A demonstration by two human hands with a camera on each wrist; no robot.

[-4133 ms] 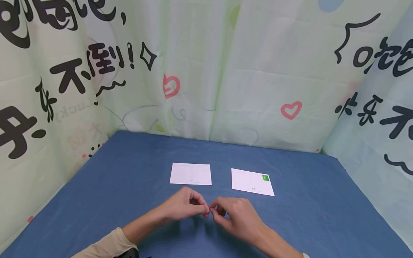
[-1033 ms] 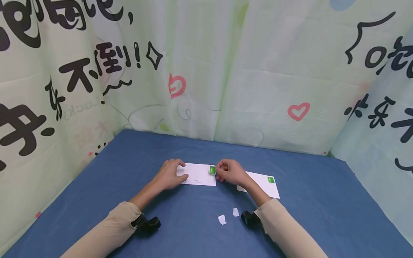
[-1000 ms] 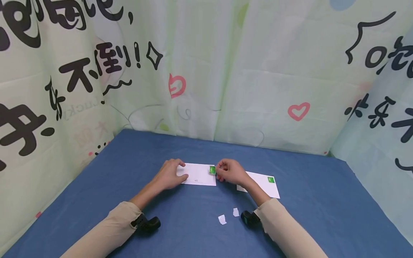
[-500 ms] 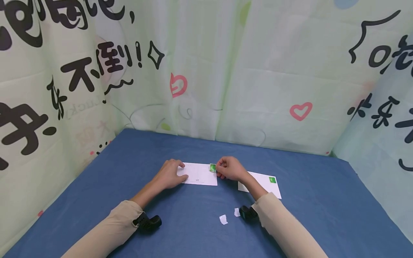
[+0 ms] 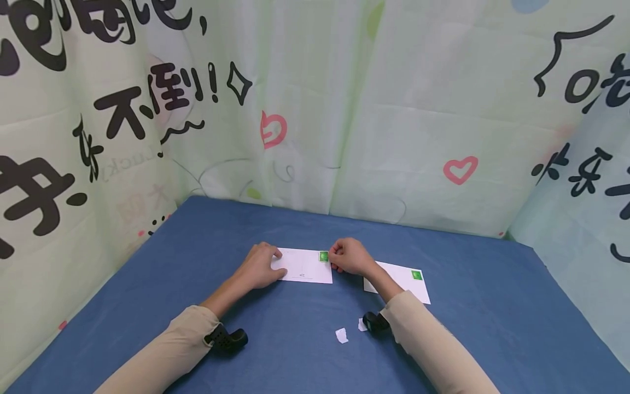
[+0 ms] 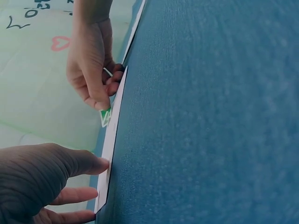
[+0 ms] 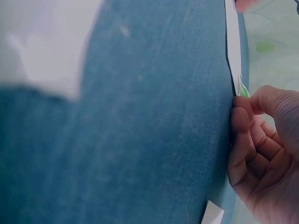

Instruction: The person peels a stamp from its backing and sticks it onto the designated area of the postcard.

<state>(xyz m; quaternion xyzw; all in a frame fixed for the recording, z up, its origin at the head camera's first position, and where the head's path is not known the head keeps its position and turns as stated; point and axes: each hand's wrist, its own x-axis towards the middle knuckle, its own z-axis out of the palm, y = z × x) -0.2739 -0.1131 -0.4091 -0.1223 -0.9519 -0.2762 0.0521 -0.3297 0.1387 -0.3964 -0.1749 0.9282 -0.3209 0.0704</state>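
Observation:
A white postcard (image 5: 302, 269) lies on the blue cloth. My left hand (image 5: 260, 266) rests on its left end, thumb and fingers spread toward its long edges. At the far right corner of that card, my right hand (image 5: 350, 256) pinches a small green stamp (image 5: 323, 256) between thumb and forefinger. In the left wrist view the stamp (image 6: 105, 116) tilts up from the card under the fingertips. The right wrist view shows the stamp (image 7: 244, 91) at the card's end, the other fingers curled.
A second postcard (image 5: 394, 273), partly under my right forearm, bears its own green stamp (image 5: 416, 275). Nearer me lie two white paper scraps (image 5: 342, 335), one partly hidden by the right wrist camera (image 5: 375, 322). A printed curtain (image 5: 394, 109) surrounds the table.
Both hands were fingertip to fingertip before the cards; since then they have moved forward to the left card, with a stamp at its corner. Two paper scraps now lie on the cloth.

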